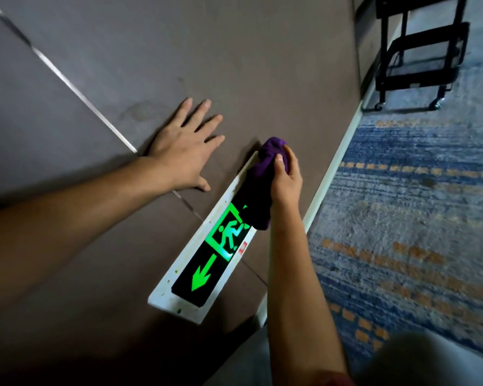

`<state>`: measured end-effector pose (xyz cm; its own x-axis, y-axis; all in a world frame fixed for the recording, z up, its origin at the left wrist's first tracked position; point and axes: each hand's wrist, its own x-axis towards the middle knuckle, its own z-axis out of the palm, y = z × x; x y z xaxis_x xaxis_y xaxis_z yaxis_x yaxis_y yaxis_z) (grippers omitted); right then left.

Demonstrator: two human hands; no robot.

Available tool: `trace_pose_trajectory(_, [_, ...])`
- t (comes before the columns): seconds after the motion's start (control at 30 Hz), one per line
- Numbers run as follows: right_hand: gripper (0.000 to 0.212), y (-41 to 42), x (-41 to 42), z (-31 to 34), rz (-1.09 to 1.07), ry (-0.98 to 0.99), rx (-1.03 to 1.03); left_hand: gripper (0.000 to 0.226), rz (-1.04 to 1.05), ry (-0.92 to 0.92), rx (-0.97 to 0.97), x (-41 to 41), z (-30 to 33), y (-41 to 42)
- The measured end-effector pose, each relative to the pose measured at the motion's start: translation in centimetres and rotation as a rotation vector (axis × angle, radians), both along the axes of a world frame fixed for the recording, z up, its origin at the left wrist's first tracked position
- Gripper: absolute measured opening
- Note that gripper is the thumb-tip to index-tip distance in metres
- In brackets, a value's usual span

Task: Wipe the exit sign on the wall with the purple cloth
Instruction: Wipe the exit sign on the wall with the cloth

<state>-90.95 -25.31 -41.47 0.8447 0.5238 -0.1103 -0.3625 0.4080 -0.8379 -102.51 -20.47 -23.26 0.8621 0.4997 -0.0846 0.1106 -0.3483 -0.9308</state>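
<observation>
The exit sign (207,263) is a long black panel in a white frame, set low in the brown wall, with a glowing green running figure and arrow. My right hand (286,179) grips the bunched purple cloth (265,165) and presses it against the sign's far end; a tail of the cloth hangs down over the panel beside the running figure. My left hand (186,147) lies flat on the wall with fingers spread, above and left of the sign, holding nothing.
A white skirting strip (335,165) runs along the wall's base. Blue and orange patterned carpet (407,207) covers the floor to the right. A black wheeled cart (418,54) stands on the carpet further along the wall.
</observation>
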Motion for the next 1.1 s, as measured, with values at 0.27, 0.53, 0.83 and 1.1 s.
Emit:
trace_pose_trajectory(0.27, [0.038,1.9,-1.2,-1.6,0.061,0.006,-0.001,0.121,-0.004,0.085,0.062,1.6,-1.2,1.4])
trace_pose_trajectory(0.53, [0.048,3.1,-1.5,-1.7,0.105,-0.028,-0.034,0.119,-0.023,0.123,0.038,1.8,-0.9,1.3])
trace_pose_trajectory(0.83, [0.040,3.6,-4.0,-1.5,-0.038,-0.060,-0.094,0.123,-0.003,0.172,0.058,1.9,-0.7,1.1])
trace_pose_trajectory(1.1, [0.039,2.4,-9.8,-1.2,-0.145,-0.062,-0.152,0.124,-0.004,0.186,0.046,1.8,-0.3,0.9])
